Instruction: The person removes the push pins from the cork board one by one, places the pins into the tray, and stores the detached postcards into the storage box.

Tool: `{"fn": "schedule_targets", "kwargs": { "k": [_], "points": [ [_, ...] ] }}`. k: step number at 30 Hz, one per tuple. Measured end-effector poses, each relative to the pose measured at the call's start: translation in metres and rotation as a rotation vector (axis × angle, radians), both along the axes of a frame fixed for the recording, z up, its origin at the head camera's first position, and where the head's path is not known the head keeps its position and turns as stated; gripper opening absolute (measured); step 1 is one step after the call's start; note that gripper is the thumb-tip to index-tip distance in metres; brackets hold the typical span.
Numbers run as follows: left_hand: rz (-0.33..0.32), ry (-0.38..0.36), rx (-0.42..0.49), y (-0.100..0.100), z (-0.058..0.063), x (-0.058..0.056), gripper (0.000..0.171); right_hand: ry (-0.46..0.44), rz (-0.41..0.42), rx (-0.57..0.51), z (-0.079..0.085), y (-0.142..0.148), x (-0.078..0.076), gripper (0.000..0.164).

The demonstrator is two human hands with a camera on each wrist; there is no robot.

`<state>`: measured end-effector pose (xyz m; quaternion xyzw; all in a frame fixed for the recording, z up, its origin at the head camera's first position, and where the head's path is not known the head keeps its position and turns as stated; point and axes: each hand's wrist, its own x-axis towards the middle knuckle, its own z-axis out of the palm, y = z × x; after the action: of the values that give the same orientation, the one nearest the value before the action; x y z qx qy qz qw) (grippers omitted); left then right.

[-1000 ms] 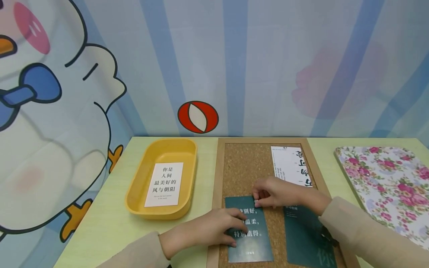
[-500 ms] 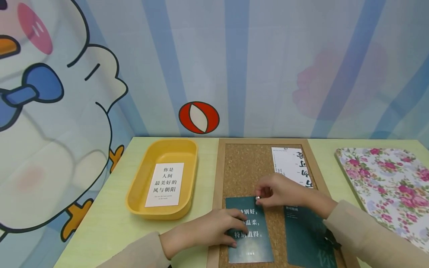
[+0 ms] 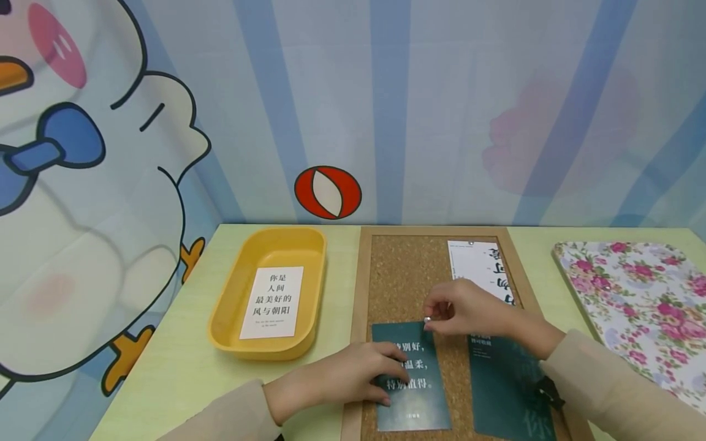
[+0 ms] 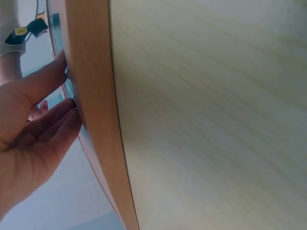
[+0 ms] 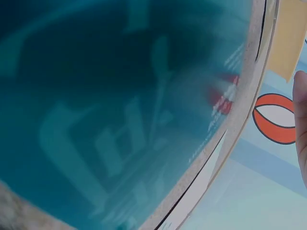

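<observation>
On the cork board [image 3: 405,269] lies a dark green card [image 3: 413,410] with white Chinese writing. My left hand [image 3: 353,373] rests on its left side, fingers spread and covering some of the writing. In the left wrist view those fingertips touch the card's surface beside the wooden frame. At the card's top right corner my right hand [image 3: 469,309] pinches a small silvery pushpin [image 3: 427,319] between thumb and forefinger. How deep its point sits is hidden. A white card [image 3: 471,263] and a second dark green card [image 3: 507,392] lie further right, partly behind the right arm.
Left of the board stands a yellow tray [image 3: 231,318] with a white printed card [image 3: 271,303] in it. A floral-patterned board [image 3: 640,294] lies at the right. Behind the table hangs a blue striped cartoon backdrop [image 3: 441,122].
My right hand has shifted slightly up and right with the pushpin, from just inside the green card's top edge to its corner. The left hand stays in place on the card.
</observation>
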<state>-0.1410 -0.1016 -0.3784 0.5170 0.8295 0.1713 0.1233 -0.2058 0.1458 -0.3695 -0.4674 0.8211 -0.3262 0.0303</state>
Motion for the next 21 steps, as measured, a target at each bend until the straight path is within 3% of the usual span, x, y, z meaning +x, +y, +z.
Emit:
{"fn": "schedule_targets", "kwargs": {
  "k": [10, 21],
  "points": [
    [0.000, 0.014, -0.005, 0.000, 0.002, 0.001, 0.032, 0.062, 0.017, -0.040, 0.004, 0.005, -0.001, 0.011],
    [0.014, -0.003, -0.017, 0.001, 0.002, 0.002, 0.033, 0.107, -0.039, -0.041, 0.009, 0.013, 0.001, 0.015]
  ]
}}
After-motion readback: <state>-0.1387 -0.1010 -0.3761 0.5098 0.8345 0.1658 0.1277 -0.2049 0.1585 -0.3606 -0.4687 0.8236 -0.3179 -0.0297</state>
